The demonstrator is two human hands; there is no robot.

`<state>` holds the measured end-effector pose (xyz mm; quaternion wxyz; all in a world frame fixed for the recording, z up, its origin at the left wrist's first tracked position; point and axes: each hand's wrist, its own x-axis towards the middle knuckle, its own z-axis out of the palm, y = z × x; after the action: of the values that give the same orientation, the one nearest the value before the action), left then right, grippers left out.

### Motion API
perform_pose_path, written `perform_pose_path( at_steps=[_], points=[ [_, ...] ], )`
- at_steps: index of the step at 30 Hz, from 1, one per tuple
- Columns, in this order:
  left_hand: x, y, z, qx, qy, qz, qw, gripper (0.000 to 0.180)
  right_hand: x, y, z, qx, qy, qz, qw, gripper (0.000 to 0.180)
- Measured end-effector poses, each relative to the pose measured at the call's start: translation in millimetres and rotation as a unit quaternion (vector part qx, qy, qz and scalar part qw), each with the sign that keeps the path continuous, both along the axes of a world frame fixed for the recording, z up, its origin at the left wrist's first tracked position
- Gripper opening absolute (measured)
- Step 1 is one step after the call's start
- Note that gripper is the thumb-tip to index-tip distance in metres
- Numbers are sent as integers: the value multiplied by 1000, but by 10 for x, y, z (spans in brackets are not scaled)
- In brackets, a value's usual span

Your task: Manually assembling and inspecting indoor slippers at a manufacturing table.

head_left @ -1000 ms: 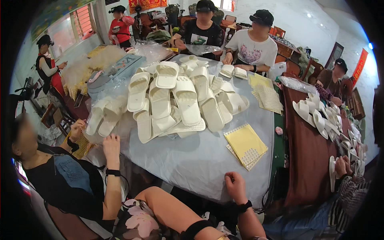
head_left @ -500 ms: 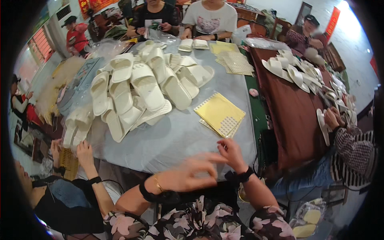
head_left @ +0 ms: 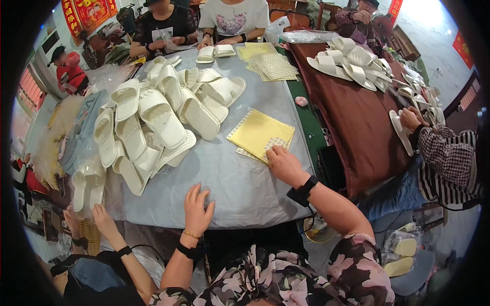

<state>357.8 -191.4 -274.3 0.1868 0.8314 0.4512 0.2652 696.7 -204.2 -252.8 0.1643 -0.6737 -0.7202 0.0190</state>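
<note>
A yellow sticker sheet (head_left: 263, 133), with small white labels left near its lower right corner, lies over another sheet on the grey-covered table. My right hand (head_left: 286, 166) is at that corner, its fingers bent and closed together on the labels. Whether a single label is between the fingertips is hidden. My left hand (head_left: 199, 210) hovers by the table's near edge, fingers apart and holding nothing. A large heap of white slippers (head_left: 162, 118) lies to the left of the sheets.
More label sheets (head_left: 273, 66) and a pair of slippers (head_left: 215, 52) are at the far side, before two people. A co-worker's hands (head_left: 104, 222) touch bagged slippers (head_left: 89, 186) at left. On the right, a brown-covered table (head_left: 339, 122) holds further slippers (head_left: 352, 64).
My hands were close together near the table's front edge. My right hand has reached forward onto the sticker sheet; my left has moved left and opened. The whole view has shifted.
</note>
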Motion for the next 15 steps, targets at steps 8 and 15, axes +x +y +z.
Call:
perform_pose_path(
  at_steps=[8,15],
  points=[
    [-20,-51,-123,31,-8,9,999,37,233,-276,119,2,-59,-7,998,23],
    [13,-73,-94,56,-2,21,998,39,353,-448,399,-132,0,-28,991,39]
  ],
)
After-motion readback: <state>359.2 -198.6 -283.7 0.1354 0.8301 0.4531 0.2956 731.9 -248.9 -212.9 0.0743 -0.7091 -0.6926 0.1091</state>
